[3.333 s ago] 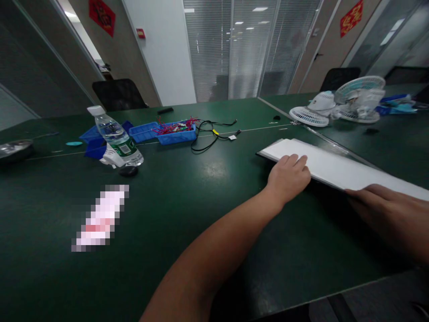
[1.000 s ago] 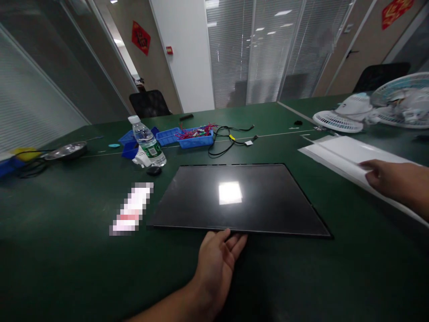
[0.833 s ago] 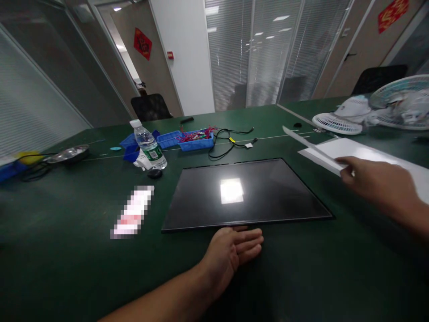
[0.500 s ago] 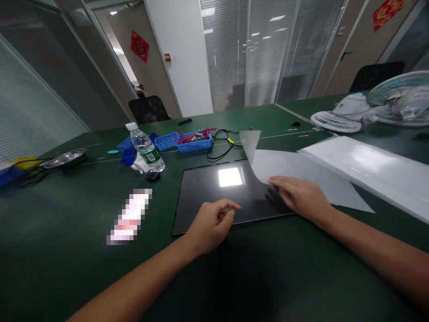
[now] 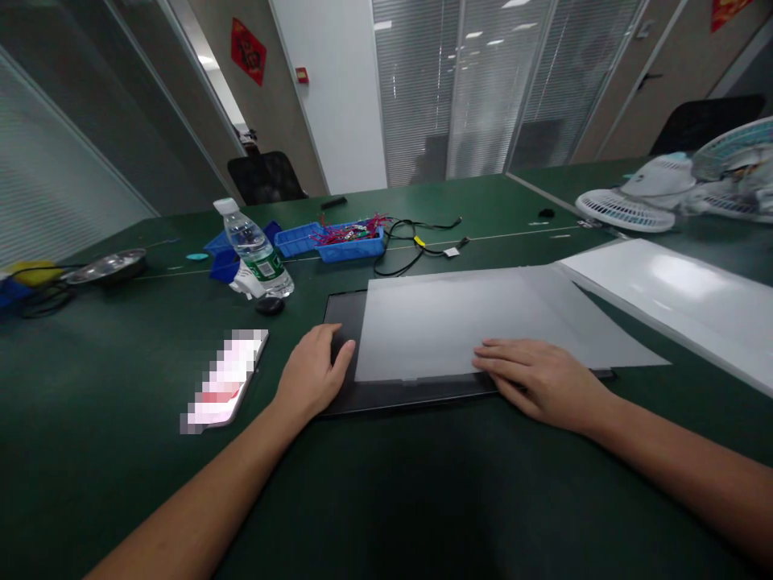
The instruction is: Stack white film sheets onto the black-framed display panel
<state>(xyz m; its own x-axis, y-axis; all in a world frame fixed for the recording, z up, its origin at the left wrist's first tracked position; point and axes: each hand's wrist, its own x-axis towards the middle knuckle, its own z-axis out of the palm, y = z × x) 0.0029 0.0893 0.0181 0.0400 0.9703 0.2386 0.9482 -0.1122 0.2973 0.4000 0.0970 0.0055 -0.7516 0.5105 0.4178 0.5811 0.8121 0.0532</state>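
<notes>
A translucent white sheet (image 5: 447,322) lies flat over most of a black glossy panel (image 5: 392,396), reaching past its right end. The panel's left strip and front edge stay uncovered. My right hand (image 5: 537,374) rests on the front part of the sheet, fingers stretched out and pointing left, palm down. At the panel's left end is my left hand (image 5: 314,366), thumb and fingers apart, beside the sheet's left edge with nothing between them.
A thick white glossy board (image 5: 682,298) lies to the right. Behind the panel are black cables (image 5: 411,242) and a blue tray (image 5: 350,248) of small wired parts. A water bottle (image 5: 257,250), a mouse (image 5: 269,306) and a phone (image 5: 226,383) are left. White fan parts (image 5: 640,201) stand far right.
The sheet's left part was curled up and now lies flat, covering more of the panel. My left hand moved left to the panel's end. My right hand has flattened on the sheet.
</notes>
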